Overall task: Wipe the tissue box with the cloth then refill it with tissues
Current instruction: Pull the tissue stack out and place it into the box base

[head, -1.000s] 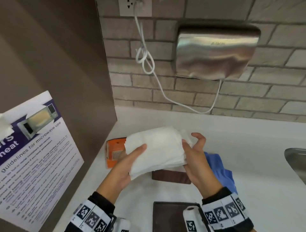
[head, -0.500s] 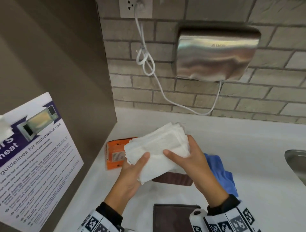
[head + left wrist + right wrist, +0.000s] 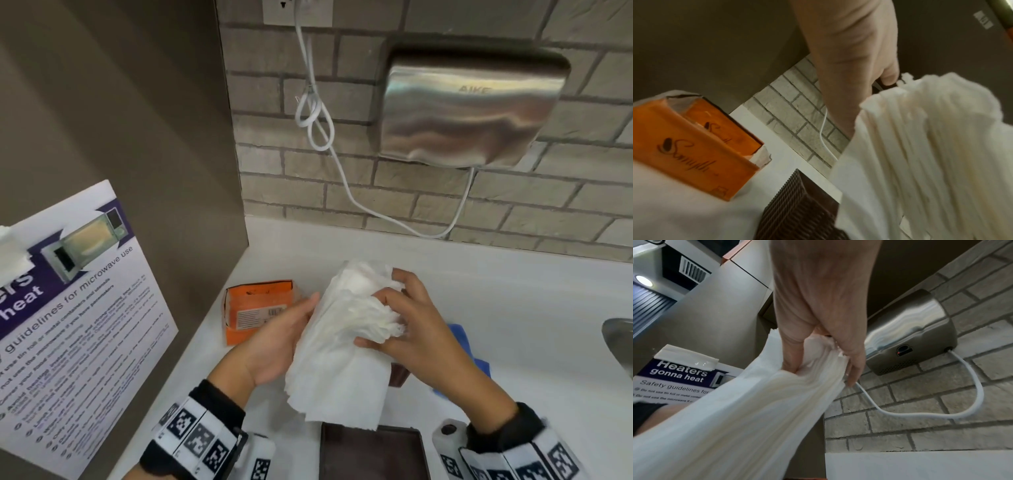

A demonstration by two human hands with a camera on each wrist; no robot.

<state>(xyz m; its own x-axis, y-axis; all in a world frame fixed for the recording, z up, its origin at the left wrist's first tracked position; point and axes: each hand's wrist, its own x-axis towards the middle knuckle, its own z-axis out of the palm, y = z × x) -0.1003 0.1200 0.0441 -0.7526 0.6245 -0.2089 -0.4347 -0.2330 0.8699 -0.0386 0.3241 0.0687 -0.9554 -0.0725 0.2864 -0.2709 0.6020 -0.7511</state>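
Tissues upright, both hands gripping

Above the white worktop, the left hand and right hand grip a tissue stack. An orange tissue packet lies left; a blue cloth right.

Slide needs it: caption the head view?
Both hands hold a tissue stack above the brown tissue box.
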